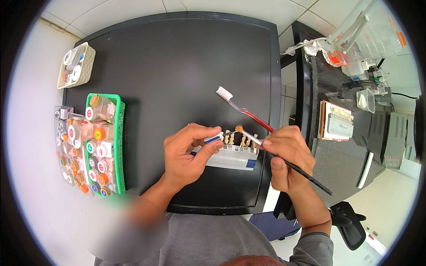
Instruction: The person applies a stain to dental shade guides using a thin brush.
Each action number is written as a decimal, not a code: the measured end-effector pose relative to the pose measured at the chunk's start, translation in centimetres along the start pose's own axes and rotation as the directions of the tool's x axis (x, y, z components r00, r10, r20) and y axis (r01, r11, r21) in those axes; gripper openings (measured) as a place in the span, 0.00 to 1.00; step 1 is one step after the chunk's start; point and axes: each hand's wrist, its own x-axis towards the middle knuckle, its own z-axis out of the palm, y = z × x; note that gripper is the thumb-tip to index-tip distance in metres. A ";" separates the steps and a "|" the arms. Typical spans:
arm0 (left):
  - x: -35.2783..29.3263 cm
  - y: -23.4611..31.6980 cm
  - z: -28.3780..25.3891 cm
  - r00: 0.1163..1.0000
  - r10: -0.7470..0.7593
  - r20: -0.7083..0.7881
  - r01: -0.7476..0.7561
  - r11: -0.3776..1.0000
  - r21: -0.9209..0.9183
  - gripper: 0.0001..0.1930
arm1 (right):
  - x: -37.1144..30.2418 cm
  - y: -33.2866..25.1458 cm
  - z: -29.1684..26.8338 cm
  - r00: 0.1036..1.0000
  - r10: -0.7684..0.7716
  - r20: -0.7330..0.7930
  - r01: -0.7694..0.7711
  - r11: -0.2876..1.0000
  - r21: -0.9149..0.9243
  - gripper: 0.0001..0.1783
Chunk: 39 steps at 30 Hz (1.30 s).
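My left hand [188,150] pinches a small white shade tab with a blue stripe [212,139] between thumb and fingertips. A thin stem points from it toward the brush. In my right hand [288,157] is a paintbrush [310,178] with a black handle, silver ferrule and orange-brown bristles; its tip is close to the tab's stem, and I cannot tell if they touch. Beneath both hands lies a white tooth shade guide [230,160] with a row of tooth-shaped tabs. A red-handled toothbrush [255,117] runs behind my right hand; whether that hand also holds it is hidden.
Left on the black table [177,66] stand a green basket [121,146] of jars, a clear tray of small bottles [66,150] and a white basket [86,73]. On the right-hand counter [337,164] are another shade guide [339,126] and a white container [365,100].
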 end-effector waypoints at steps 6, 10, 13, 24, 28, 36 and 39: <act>-0.1 -0.1 -0.1 1.000 0.007 -0.014 -0.007 1.000 0.000 0.15 | 0.1 -0.6 -0.1 0.999 -0.035 0.006 0.035 0.999 -0.025 0.10; -0.3 -0.2 0.0 1.000 0.013 0.003 -0.013 1.000 -0.002 0.14 | -0.1 -0.3 -0.1 0.994 0.108 0.007 -0.106 0.986 -0.126 0.10; -0.3 -0.2 0.2 1.000 -0.004 -0.015 0.004 1.000 -0.005 0.14 | 0.0 -0.4 -0.6 0.999 0.045 -0.028 -0.046 0.997 -0.063 0.10; -0.3 -0.3 0.1 0.999 0.046 -0.008 -0.045 0.998 0.041 0.13 | 0.3 -0.4 0.1 0.995 0.095 0.014 -0.093 0.991 -0.097 0.12; -0.2 -0.4 0.0 0.999 0.041 -0.005 -0.041 0.999 0.023 0.13 | 0.4 -0.6 -0.2 0.999 0.051 0.011 -0.050 0.997 -0.054 0.11; -0.5 -0.2 0.2 0.999 -0.041 -0.031 0.039 0.998 -0.041 0.13 | 0.7 -0.8 -0.1 0.999 0.041 0.036 -0.037 0.994 -0.099 0.12; -0.5 -0.3 0.3 0.998 -0.055 -0.037 0.053 0.997 -0.064 0.13 | 0.5 -0.8 0.1 0.996 0.077 0.033 -0.072 0.991 -0.116 0.11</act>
